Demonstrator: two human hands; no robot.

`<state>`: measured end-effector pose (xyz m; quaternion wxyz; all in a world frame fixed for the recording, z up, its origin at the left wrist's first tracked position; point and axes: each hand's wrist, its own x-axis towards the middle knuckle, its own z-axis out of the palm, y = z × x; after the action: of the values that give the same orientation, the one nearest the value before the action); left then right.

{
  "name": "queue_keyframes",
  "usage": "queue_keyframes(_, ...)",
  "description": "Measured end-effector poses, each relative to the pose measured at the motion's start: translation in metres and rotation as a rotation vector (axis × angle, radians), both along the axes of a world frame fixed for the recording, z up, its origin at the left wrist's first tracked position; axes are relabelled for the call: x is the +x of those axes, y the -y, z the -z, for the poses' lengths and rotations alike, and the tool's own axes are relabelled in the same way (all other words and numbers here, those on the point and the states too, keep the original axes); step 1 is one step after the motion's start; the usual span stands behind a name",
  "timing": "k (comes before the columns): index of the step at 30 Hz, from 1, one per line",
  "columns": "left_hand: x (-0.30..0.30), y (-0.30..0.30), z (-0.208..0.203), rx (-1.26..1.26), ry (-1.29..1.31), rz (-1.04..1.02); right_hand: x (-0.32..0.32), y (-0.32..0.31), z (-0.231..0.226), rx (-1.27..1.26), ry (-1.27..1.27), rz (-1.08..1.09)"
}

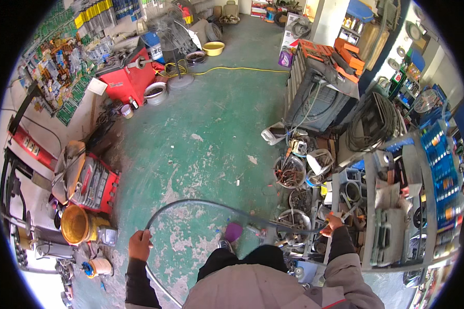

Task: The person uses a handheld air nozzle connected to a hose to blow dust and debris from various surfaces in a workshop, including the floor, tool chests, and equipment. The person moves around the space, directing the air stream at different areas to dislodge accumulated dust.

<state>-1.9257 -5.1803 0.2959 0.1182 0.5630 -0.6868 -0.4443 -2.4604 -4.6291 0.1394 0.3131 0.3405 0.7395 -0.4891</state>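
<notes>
The left hand [140,245] wraps its fingers round a dark, arched hose [191,201]; the right hand [334,225] seemingly grips it too.

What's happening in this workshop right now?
Someone standing on the worn green floor has a dark hose in both hands. The left hand and right hand are held wide apart, with the hose arching between them. It seems to continue below the left hand, toward the body.
</notes>
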Motion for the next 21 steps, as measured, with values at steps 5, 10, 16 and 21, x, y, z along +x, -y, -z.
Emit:
queue_keyframes(5, -0.153, 0.106, -0.026, 0.036, -0.111, 0.015, -0.134, 0.100, -0.019, -0.210, -0.020, -0.053)
queue_keyframes(10, -0.282, 0.198, -0.015, -0.063, -0.025, 0.018, -0.325, 0.225, -0.029, -0.032, -0.055, -0.154)
queue_keyframes(16, -0.464, 0.290, 0.000, 0.061, -0.021, -0.181, -0.534, 0.417, -0.018, -0.137, 0.068, -0.329)
queue_keyframes(21, -0.583, 0.369, -0.019, -0.077, -0.057, -0.226, -0.675, 0.577, -0.041, -0.160, 0.158, -0.441)
